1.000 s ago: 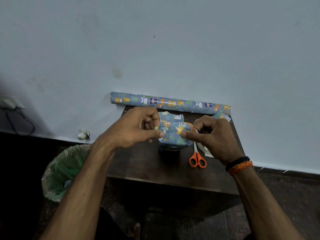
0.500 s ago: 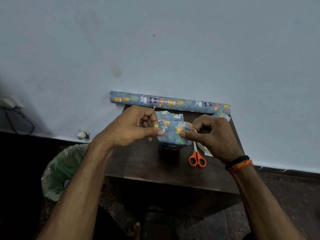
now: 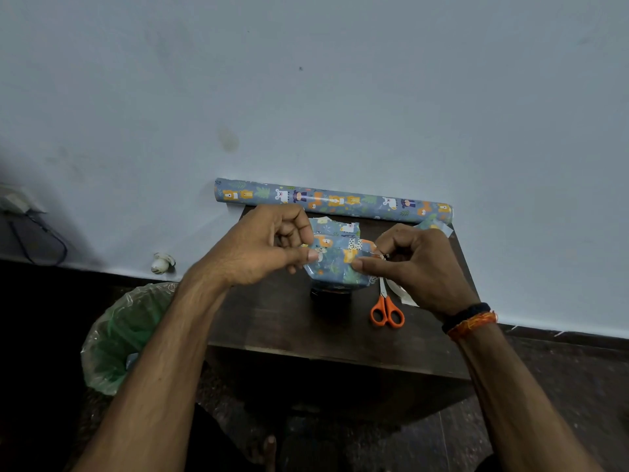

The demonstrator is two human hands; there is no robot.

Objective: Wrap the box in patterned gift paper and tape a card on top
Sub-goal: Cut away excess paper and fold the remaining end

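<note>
A small box wrapped in blue animal-print paper (image 3: 335, 264) is held just above the dark wooden table (image 3: 292, 321). My left hand (image 3: 262, 248) pinches its left side between thumb and fingers. My right hand (image 3: 412, 262) pinches its right side the same way, thumb pressed on the front face. A loose flap of the paper stands up at the back of the box. A dark round object shows under the box, mostly hidden. No card is clearly visible.
A roll of the same gift paper (image 3: 333, 201) lies along the wall at the table's back edge. Orange-handled scissors (image 3: 386, 310) lie right of the box, beside a white strip (image 3: 403, 294). A bin with a green liner (image 3: 126, 335) stands left of the table.
Both hands keep their pinch on the box. The box and hands have barely shifted; the view moved slightly.
</note>
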